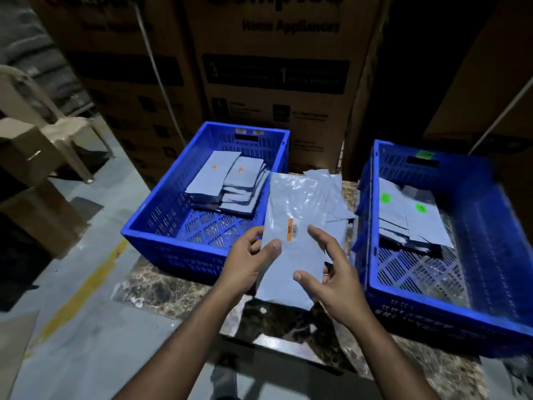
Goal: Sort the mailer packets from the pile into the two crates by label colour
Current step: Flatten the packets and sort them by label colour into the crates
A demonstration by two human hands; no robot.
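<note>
Both hands, left hand (250, 256) and right hand (331, 272), grip an orange-labelled packet (291, 241) by its lower edges at six o'clock; light, floppy, likely slippery plastic.

left crate (173, 197): front half bare, packets (230, 180) stacked at back
right crate (432, 298): front floor bare
between crates: pile (331, 192) fills gap

Stacked cartons (277, 82) (dimly lit) behind marble table (161, 287).
</note>
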